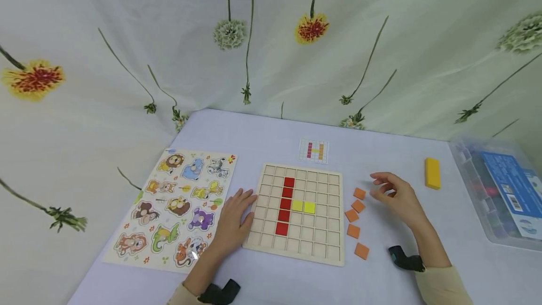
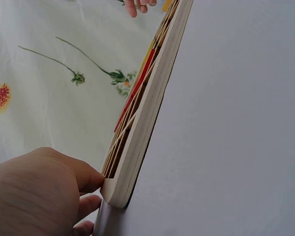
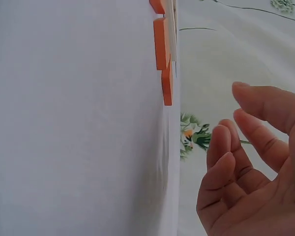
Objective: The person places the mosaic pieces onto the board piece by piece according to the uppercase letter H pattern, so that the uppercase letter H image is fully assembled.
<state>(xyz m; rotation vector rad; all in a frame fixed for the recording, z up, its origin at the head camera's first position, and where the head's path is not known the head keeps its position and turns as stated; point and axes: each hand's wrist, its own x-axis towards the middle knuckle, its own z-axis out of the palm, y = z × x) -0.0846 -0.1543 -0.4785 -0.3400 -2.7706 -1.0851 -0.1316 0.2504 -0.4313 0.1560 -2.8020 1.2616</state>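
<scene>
A wooden grid board (image 1: 313,246) lies on the table, bearing a column of several red tiles (image 1: 285,204) and two yellow tiles (image 1: 303,206) beside that column. My left hand (image 1: 232,222) rests at the board's left edge, its thumb (image 2: 91,178) touching the frame near a corner in the left wrist view. Several orange square tiles (image 1: 353,231) lie loose to the right of the board. Just right of the topmost ones, my right hand (image 1: 395,196) hovers with loosely bent fingers and nothing between them. The right wrist view shows its thumb and fingertips apart.
A small card (image 1: 314,150) printed with a coloured grid pattern lies behind the board. On the left is an animal picture sheet (image 1: 169,211). A yellow block (image 1: 432,173) and a clear plastic box (image 1: 495,220) holding a blue packet stand at the right.
</scene>
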